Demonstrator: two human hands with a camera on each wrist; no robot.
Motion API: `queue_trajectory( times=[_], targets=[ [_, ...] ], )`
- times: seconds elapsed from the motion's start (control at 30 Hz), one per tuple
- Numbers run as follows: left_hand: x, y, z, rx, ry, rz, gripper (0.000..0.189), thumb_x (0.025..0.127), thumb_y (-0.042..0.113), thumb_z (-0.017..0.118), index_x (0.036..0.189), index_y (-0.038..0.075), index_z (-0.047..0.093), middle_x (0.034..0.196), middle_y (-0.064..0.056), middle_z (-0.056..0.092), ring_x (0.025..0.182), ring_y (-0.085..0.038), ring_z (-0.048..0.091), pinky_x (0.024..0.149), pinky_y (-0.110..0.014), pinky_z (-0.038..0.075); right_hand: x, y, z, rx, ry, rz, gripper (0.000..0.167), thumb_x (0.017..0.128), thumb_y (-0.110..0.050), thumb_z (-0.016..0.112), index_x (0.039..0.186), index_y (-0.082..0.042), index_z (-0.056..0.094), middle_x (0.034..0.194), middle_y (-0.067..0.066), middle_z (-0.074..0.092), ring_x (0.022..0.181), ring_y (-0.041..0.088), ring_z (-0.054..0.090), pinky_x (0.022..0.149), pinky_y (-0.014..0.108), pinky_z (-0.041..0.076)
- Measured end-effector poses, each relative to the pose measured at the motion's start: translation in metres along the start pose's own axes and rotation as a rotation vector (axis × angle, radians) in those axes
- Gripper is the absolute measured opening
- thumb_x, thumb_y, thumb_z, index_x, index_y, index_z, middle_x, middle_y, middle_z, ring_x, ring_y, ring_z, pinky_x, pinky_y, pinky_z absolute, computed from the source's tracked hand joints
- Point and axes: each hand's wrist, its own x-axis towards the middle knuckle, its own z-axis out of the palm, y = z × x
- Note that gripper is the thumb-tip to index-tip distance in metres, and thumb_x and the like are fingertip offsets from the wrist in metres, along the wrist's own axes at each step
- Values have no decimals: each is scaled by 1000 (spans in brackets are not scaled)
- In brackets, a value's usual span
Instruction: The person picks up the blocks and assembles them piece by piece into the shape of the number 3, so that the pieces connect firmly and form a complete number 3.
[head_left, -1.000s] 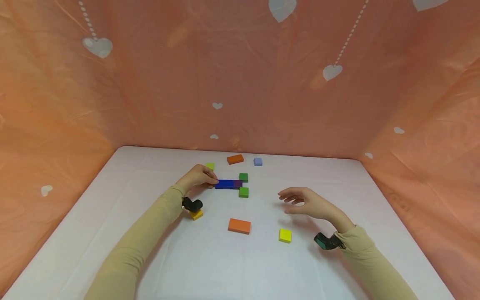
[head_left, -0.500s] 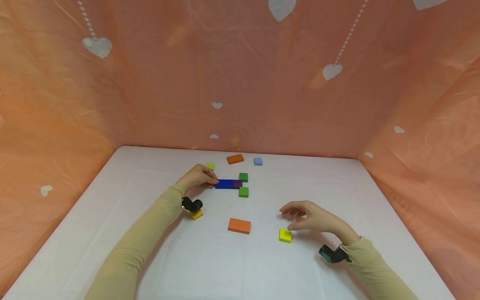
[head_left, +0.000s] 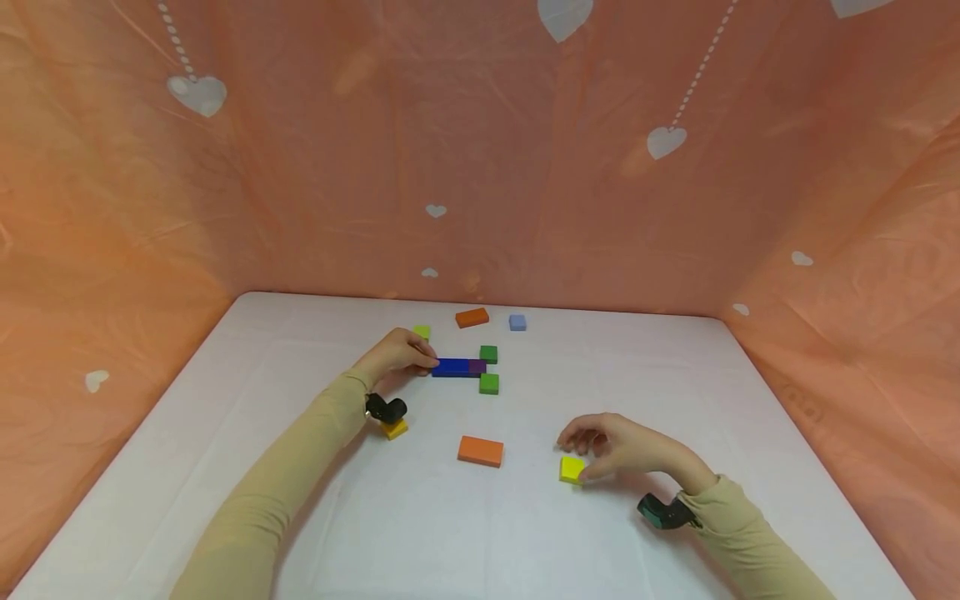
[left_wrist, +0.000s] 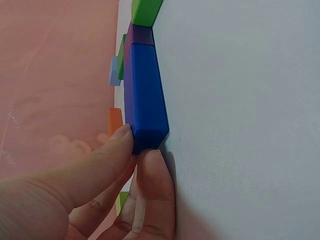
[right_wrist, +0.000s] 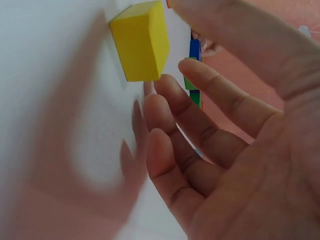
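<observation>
My left hand pinches the near-left end of a long blue block, thumb on one side and a finger at its end. A small purple block touches the blue block's right end. Two green blocks stand beside the purple one: a dark green block behind it and a lighter green block in front. Over on the right, my right hand hovers around a yellow block. Its fingers are spread and loosely bent, with a gap around the block in the right wrist view.
An orange block lies toward the front middle. Behind are another orange block, a light blue block and a lime block. Under my left wrist sits an amber block. Orange cloth walls the table.
My right hand has moved toward the front and lowered, and its thumb now lies over the edge of the yellow block in the head view. The left hand and blue block stay put.
</observation>
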Motion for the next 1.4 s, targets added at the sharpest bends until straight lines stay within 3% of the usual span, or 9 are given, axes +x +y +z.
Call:
queue_trajectory(
  times=[0.33, 0.87, 1.4],
  targets=[
    [-1, 1, 0, 4, -1, 6, 20, 87, 7, 71, 103, -4, 68, 91, -11, 64, 69, -15, 61, 69, -25, 56, -2, 0, 5, 2, -22, 32, 41, 76, -15, 81, 113, -11, 63, 100, 1, 61, 87, 25, 54, 71, 24, 47],
    [-2, 1, 0, 8, 1, -3, 20, 86, 8, 71, 103, -4, 68, 91, -11, 64, 70, -16, 61, 70, -25, 56, 0, 1, 6, -29, -40, -3, 38, 76, -14, 81, 110, -14, 63, 97, 0, 60, 86, 23, 54, 71, 26, 47],
    [-3, 1, 1, 16, 4, 13, 20, 86, 8, 71, 102, -4, 68, 91, -12, 64, 70, -16, 61, 69, -25, 55, 11, 4, 0, -93, 14, 13, 37, 76, -19, 82, 108, -20, 62, 93, -5, 59, 81, 19, 55, 64, 24, 47]
  ],
)
